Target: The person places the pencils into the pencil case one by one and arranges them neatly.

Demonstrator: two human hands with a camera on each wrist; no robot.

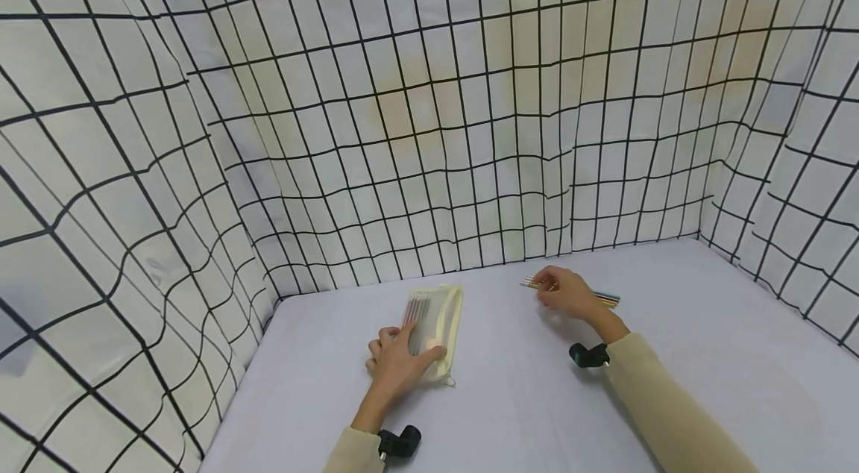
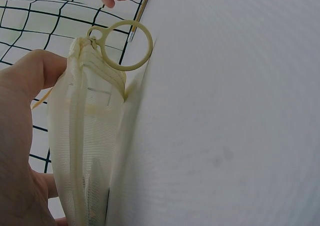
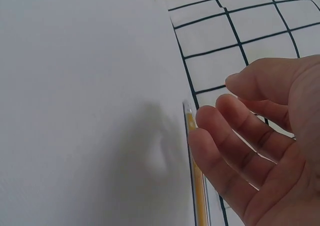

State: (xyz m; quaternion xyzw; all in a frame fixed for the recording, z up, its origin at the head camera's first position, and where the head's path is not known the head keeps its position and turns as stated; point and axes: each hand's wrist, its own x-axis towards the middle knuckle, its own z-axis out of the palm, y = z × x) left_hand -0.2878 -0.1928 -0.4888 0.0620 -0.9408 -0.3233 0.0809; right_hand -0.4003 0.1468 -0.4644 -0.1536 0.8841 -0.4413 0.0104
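- L grip (bare hand) lies over the mesh pouch: thumb out twd its R side, other fingers twd L edge. Not clenched; hand rests spread on top.
- Pouch = pale yellow, semi-see-through, lying on worktop L of centre, long side running away from person.
- Row of thin sticks, prob. pens, w/ reddish parts shows thru pouch's far L part.
- Ring pull, yellowish, hangs at pouch's near R corner; L wrist view has it close up, just beside worktop surface.
- R grip (bare hand) is over the loose pens, to R of pouch & well apart from it. Fingers loosely bent, thumb apart from them, nothing grasped; can't tell if fingertips touch the pens.
- Loose pens lie on worktop nr back edge: clear tips poke out L of R hand, coloured ends (yellow, dark, teal) R of it. R wrist view: one w/ yellow body, right by the fingertips.
- Both arms in beige sleeves, a small black cam at each wrist.
- Behind worktop & at both sides: white cloth w/ dark grid lines, wavy in spots.
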